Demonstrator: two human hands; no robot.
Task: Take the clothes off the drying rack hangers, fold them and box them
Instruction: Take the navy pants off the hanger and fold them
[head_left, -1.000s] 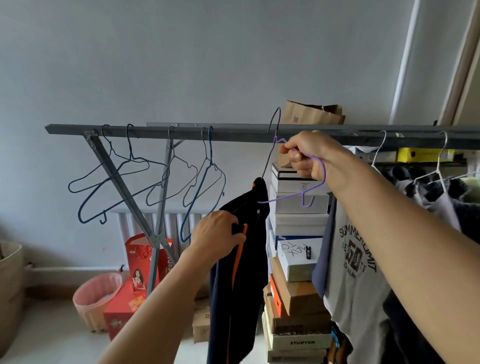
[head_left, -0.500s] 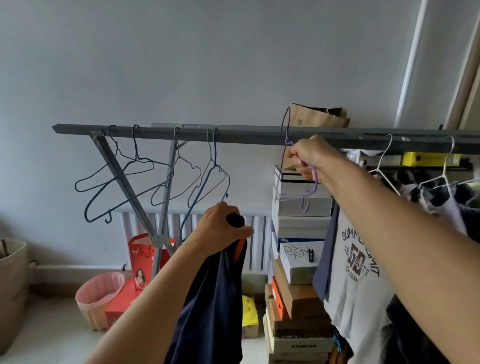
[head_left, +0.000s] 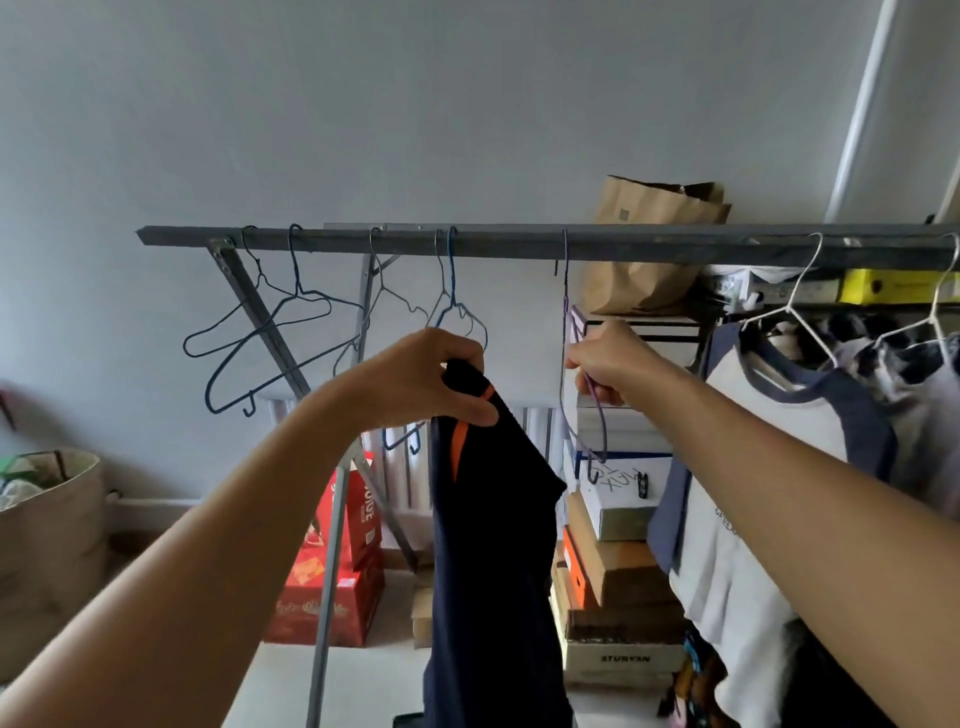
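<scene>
Garment (head_left: 493, 545) bottom cut off; purple hanger (head_left: 582, 415) blurred thin.

Matt metal rack bar (head_left: 519, 244); thin wire hangers (head_left: 280, 343); soft cloth garment (head_left: 493, 545)

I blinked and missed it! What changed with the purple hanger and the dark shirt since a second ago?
The purple hanger was off the rail; now its hook is over it again, the right hand still pinching it. The dark garment came off that hanger and hangs from the left hand alone. The empty hangers and grey shirt stayed put.
</scene>
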